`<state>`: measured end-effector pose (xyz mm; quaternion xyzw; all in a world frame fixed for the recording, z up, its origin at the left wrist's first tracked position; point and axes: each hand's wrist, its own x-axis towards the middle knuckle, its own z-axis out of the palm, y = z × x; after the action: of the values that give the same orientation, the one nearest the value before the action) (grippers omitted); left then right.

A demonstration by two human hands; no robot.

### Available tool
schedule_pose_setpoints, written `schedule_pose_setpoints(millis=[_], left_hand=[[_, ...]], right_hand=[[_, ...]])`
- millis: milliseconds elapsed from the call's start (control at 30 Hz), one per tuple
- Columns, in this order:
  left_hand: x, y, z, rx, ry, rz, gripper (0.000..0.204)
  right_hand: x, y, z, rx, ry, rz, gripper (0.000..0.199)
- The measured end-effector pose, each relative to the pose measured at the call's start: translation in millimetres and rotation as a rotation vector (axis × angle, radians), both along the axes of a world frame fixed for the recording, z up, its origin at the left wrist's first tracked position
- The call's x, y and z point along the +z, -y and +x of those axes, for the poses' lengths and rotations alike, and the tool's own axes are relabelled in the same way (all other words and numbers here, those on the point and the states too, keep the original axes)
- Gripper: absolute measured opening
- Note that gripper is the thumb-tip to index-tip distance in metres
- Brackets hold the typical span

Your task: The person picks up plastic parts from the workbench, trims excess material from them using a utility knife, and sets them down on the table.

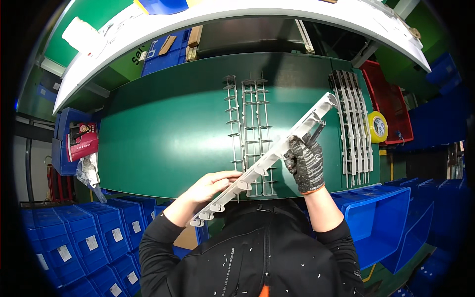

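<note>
A long pale grey strip (269, 159) with rounded tabs along one side slants across in front of me, from low left to upper right. My bare left hand (213, 185) is closed on its lower half, with the fingertips partly hidden behind it. On my right hand (306, 163) is a black-and-grey striped glove. It is closed round a short dark tool (318, 132), whose exact kind I cannot make out, and presses against the strip's upper half. Beyond the strip, several similar grey strips (231, 111) lie side by side on the green table (163, 133).
More strips (352, 123) are stacked at the table's right, beside a yellow tape roll (378, 127) and a red bin (391, 106). At the left end stands a red package (83, 142). Blue crates (373, 218) flank me, and a white shelf (237, 11) spans the back.
</note>
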<state>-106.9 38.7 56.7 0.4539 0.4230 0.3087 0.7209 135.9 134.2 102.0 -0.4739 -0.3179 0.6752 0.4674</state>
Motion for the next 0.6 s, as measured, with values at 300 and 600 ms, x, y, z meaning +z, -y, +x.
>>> schedule_pose_setpoints(millis=[300, 600], left_hand=[[12, -13, 5, -0.063, -0.037, 0.072, 0.042], [25, -2, 40, 0.223, 0.226, -0.161, 0.040]], right_hand=[[-15, 11, -6, 0.180, -0.046, 0.013, 0.015], [-24, 11, 20, 0.434, 0.331, 0.382, 0.033]])
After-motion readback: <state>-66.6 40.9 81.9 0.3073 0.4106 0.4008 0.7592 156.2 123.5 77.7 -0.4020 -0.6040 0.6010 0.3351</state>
